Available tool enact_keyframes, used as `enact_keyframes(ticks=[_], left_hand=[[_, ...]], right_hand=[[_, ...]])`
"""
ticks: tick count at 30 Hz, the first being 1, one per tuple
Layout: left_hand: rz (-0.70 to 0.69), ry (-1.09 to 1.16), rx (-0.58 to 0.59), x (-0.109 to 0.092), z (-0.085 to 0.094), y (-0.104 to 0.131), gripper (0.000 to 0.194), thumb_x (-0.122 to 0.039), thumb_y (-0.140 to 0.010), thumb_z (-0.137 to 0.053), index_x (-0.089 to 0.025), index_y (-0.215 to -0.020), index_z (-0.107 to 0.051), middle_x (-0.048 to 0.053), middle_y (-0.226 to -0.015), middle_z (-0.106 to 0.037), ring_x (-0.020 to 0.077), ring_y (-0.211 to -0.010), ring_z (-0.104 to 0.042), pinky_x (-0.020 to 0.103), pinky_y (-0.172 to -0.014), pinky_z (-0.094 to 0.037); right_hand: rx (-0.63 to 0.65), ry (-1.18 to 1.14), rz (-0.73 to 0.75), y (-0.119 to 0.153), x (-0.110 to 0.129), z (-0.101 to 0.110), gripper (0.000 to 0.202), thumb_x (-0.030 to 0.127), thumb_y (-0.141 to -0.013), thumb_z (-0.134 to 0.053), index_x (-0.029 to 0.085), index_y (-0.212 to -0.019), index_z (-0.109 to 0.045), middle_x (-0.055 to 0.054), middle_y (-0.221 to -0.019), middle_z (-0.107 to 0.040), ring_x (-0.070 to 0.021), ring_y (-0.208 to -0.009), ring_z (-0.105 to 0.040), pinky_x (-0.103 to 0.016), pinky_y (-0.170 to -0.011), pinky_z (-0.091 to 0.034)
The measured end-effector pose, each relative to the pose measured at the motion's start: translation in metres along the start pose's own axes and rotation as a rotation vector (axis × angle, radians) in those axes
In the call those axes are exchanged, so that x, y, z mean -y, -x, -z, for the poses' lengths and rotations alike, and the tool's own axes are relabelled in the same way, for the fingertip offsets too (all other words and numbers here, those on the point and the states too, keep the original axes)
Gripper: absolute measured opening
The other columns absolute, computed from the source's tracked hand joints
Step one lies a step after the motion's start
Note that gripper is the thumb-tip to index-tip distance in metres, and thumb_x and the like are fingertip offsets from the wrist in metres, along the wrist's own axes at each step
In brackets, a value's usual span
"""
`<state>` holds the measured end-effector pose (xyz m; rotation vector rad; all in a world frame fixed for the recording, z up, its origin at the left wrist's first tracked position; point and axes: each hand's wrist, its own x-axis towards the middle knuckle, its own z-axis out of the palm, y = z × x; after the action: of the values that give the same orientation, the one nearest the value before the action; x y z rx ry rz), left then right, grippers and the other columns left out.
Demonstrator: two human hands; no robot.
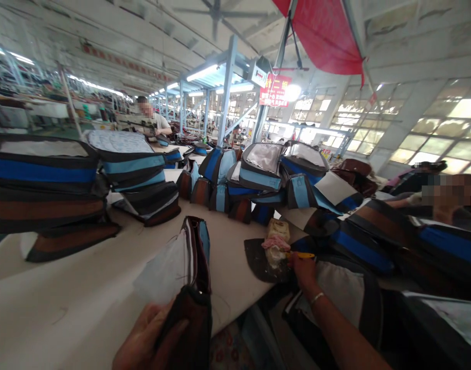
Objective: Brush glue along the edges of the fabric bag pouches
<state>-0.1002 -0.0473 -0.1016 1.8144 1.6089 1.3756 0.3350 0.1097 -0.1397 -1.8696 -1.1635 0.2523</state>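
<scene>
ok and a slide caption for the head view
Left hand grips a brown-and-black bag while the right hand holds a yellow-handled tool at a cream container.

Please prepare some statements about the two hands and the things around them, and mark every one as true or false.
1. The left hand grips a brown-and-black fabric bag piece. True.
2. The right hand holds metal scissors. False: it holds a slim yellow handle.
3. A crumpled pink cloth touches the boxy cream-coloured container. True.
4. The thin pale bracelet is on the left arm. False: it is on the right arm.
5. The large cloth hanging overhead is green. False: it is red.
</scene>
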Motion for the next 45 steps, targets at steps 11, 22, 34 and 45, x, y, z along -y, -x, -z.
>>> enact_keyframes(ticks=[11, 22, 34, 45], left_hand=[[-0.106, 0.277, 0.282, -0.080, 0.000, -0.046, 0.031, -0.039, -0.094, -0.053, -0.025, -0.117, -0.068, 0.003, -0.097, -0.067, 0.0213, -0.095, -0.059, 0.030, -0.089, -0.046], [-0.073, 0.503, 0.352, -0.098, -0.020, -0.048, 0.034, -0.033, -0.094, -0.054, -0.026, -0.126, -0.062, 0.002, -0.105, -0.064, 0.0219, -0.101, -0.058, 0.030, -0.091, -0.044], [-0.044, 0.526, 0.359, -0.097, -0.029, -0.048, 0.031, -0.036, -0.094, -0.054, -0.026, -0.122, -0.065, 0.002, -0.104, -0.065, 0.0221, -0.101, -0.058, 0.031, -0.092, -0.044], [-0.293, 0.014, 0.217, -0.087, -0.034, -0.044, 0.037, -0.023, -0.097, -0.044, -0.020, -0.131, -0.056, 0.007, -0.102, -0.065, 0.0204, -0.091, -0.064, 0.030, -0.079, -0.053]], right_hand=[[0.094, -0.382, 0.397, 0.076, 0.166, 0.088, 0.032, 0.051, -0.087, -0.061, 0.020, -0.095, -0.065, 0.001, -0.062, -0.062, -0.0175, -0.053, -0.056, -0.027, -0.049, -0.044], [0.271, -0.342, 1.247, 0.133, 0.237, 0.086, 0.014, 0.009, -0.090, -0.057, 0.021, -0.096, -0.059, 0.000, -0.083, -0.068, -0.0185, -0.085, -0.066, -0.041, -0.096, -0.048], [0.331, -0.295, 1.367, 0.136, 0.238, 0.090, 0.017, 0.010, -0.089, -0.056, 0.019, -0.103, -0.055, 0.000, -0.081, -0.063, -0.0149, -0.072, -0.060, -0.046, -0.101, -0.046], [0.198, -0.242, 1.293, 0.134, 0.229, 0.115, 0.018, 0.006, -0.089, -0.056, 0.019, -0.101, -0.056, -0.003, -0.085, -0.065, -0.0181, -0.080, -0.063, -0.050, -0.101, -0.045]])
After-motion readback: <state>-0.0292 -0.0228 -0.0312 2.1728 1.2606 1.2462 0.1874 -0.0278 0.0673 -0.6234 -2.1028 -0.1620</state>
